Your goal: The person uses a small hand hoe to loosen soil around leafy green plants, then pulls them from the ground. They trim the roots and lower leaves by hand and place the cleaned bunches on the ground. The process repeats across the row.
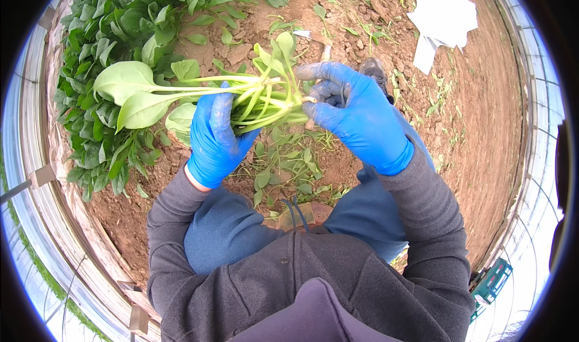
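My left hand [219,136], in a blue glove, is closed around a bunch of spinach plants [264,100] held up above the soil. Broad pale-green leaves [129,84] stick out past it to the left, and the cut stem ends point right. At those ends is my gloved right hand [357,109], its soiled thumb and fingers around a pale stem tip [310,99]. Whether the fingertips press on that tip is not clear. Beyond the hands, a small sickle [319,39] lies on the ground, its handle partly hidden behind my right hand.
Dense spinach [113,34] grows at the left. Loose leaves [289,165] litter the soil between my knees. A white sheet [443,21] lies at the upper right, and a green crate [493,281] stands at the lower right. My shoe [374,73] shows behind my right hand.
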The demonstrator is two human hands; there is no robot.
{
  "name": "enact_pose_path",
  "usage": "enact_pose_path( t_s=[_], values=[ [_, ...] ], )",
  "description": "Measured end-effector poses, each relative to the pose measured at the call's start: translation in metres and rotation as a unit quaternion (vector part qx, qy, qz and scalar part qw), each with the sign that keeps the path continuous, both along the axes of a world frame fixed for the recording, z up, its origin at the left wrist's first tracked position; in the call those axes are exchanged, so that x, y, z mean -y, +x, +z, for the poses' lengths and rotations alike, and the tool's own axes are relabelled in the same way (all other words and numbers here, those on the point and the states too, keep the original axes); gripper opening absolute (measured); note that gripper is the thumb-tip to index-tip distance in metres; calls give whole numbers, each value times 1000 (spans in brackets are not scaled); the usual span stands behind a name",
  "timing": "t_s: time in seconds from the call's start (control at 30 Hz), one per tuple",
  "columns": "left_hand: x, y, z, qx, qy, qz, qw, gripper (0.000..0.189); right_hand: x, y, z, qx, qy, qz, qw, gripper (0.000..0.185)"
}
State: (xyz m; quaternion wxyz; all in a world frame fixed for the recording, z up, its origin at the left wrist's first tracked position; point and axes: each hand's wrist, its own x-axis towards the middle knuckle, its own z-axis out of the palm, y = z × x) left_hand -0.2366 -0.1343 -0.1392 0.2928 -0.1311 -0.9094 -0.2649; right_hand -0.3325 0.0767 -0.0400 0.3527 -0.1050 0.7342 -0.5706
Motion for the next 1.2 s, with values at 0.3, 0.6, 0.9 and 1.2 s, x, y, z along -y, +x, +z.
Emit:
enact_pose_path(
  t_s=[0.3, 0.6, 0.9, 1.2],
  values=[
    [-3, 3, 7, 80, 112, 43, 990, 106, -22, -26, 7, -132, 33, -24, 990, 34],
    [-5, 3, 7, 152, 222, 26, 963, 104, -2, -4, -6, -209, -21, 85, 974, 53],
    [-3, 2, 5, 157, 238, 9, 958, 104, -21, -34, 0, -325, 195, 31, 925, 35],
    [-6, 3, 7, 108, 126, 1, 986, 104, -8, -15, -1, -61, -48, 87, 993, 44]
  ],
)
